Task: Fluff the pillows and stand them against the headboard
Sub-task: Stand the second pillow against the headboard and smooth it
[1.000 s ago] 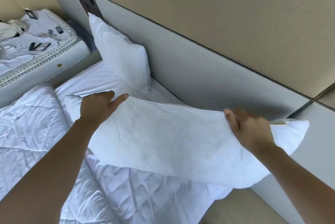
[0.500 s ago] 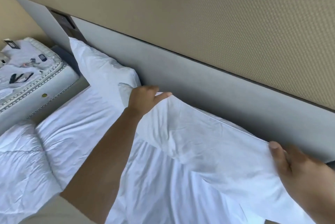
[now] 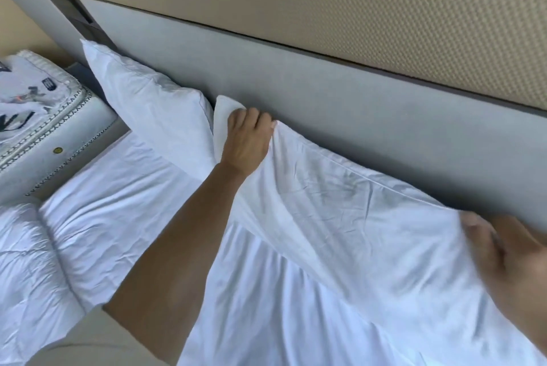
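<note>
I hold a limp white pillow (image 3: 355, 217) by its top edge, which runs along the grey headboard (image 3: 325, 117). My left hand (image 3: 248, 140) grips the pillow's upper left corner. My right hand (image 3: 509, 262), blurred at the right edge, grips the upper right end. A second white pillow (image 3: 154, 105) stands tilted against the headboard just to the left, touching the held pillow's corner. The held pillow's lower part lies on the white sheet (image 3: 118, 188).
A beige textured wall panel (image 3: 384, 10) rises above the headboard. A white quilted duvet (image 3: 23, 262) is folded back at the lower left. Beyond the bed's left side stands a white padded piece (image 3: 44, 140) with small dark items on top.
The pillow has gone from being held out flat over the bed to lying with its top edge at the headboard. Both hands moved with it toward the headboard, beside the standing pillow.
</note>
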